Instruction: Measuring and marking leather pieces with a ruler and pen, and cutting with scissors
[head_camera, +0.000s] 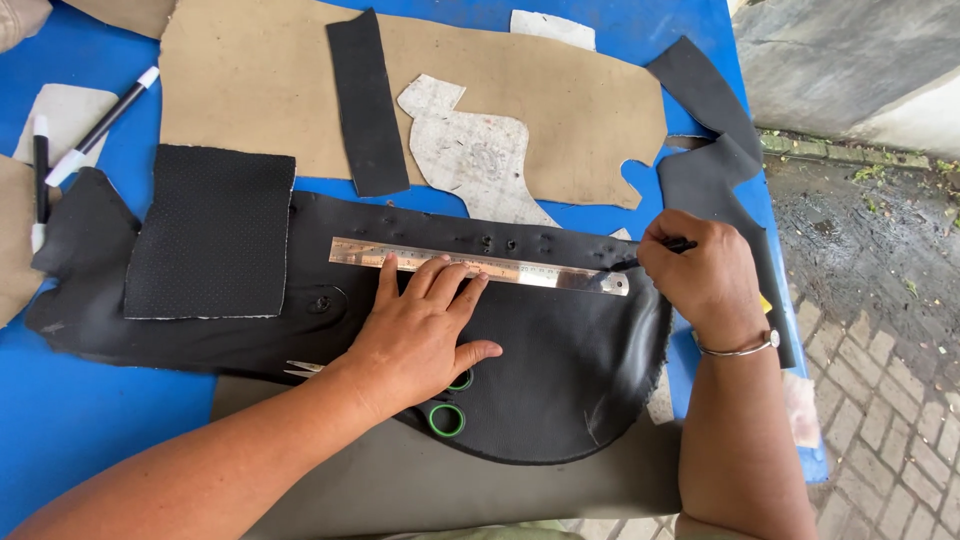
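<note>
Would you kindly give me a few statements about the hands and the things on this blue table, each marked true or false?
1. The left hand presses flat on the metal ruler. True.
2. The right hand is empty. False: it holds a dark pen-like tool at the ruler's right end.
3. The ruler lies on the black sheet. True.
4. The scissors lie on the tan sheet. False: their green handles show under the left hand, on the black sheet.
5. A white marker lies at the table's left. True.
6. The table is red. False: it is blue.
</note>
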